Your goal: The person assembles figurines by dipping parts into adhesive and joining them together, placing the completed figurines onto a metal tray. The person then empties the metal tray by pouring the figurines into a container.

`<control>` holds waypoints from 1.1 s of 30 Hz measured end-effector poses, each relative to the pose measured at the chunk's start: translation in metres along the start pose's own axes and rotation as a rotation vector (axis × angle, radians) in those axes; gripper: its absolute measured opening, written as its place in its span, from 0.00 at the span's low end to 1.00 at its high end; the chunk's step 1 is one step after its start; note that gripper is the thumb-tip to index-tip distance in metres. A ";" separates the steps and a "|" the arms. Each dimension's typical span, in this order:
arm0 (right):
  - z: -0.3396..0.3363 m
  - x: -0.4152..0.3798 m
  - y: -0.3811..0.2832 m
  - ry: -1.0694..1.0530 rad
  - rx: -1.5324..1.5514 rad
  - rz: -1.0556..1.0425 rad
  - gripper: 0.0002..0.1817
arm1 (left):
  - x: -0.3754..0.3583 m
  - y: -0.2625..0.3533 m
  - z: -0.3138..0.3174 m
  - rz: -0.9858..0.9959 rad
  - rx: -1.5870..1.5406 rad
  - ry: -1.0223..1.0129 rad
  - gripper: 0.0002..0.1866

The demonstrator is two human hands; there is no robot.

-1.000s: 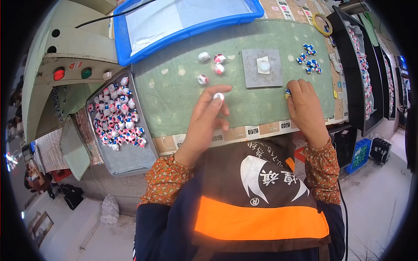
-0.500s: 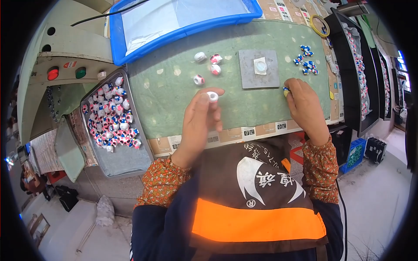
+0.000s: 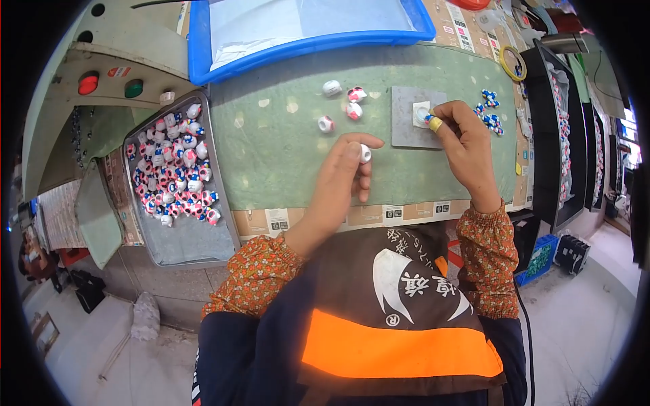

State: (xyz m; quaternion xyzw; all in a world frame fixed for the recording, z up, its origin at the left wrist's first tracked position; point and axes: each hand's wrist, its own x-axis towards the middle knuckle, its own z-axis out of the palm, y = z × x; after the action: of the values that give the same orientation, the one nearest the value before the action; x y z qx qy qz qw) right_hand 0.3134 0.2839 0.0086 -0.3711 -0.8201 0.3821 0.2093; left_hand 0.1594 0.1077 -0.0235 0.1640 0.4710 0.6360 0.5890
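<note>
Between the thumb and fingers of my left hand [image 3: 342, 177] is a small white figure head [image 3: 365, 155], its round hole facing up. My right hand [image 3: 467, 143] pinches a small blue figure piece [image 3: 428, 118], with yellow showing at the fingertips. That piece is right at a whitish round dish [image 3: 420, 114] on a pale square, set on a grey plate [image 3: 406, 138]. Beyond my left hand lie several loose heads, including a white one [image 3: 332, 88] and a pink-and-white one [image 3: 354, 111]. Several blue figure pieces [image 3: 492, 122] are grouped past my right hand.
A metal tray [image 3: 189, 249] at the left holds many pink, white and blue pieces. The blue-rimmed tray [image 3: 311, 46] stands at the back of the green mat [image 3: 271, 155]. Black trays [image 3: 550, 135] line the right side, near a yellow ring [image 3: 512, 63].
My right hand has moved inward from the mat's right part, bringing the blue piece to the dish on the plate. My left hand still holds the white head; the view has shifted somewhat.
</note>
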 end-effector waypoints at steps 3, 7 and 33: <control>0.003 0.002 -0.001 0.023 -0.030 -0.004 0.05 | 0.000 0.000 0.001 0.014 0.023 -0.031 0.24; 0.005 0.003 -0.003 0.016 -0.104 -0.035 0.04 | 0.002 0.001 -0.001 0.026 0.033 -0.067 0.25; 0.043 -0.045 -0.042 -0.120 0.448 -0.008 0.05 | 0.002 -0.014 0.004 0.122 -0.067 0.082 0.22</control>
State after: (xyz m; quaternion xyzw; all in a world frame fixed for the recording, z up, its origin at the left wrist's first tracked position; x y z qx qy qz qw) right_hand 0.2963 0.2106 0.0120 -0.2886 -0.7274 0.5749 0.2387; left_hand 0.1704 0.1092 -0.0335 0.1465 0.4620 0.6924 0.5345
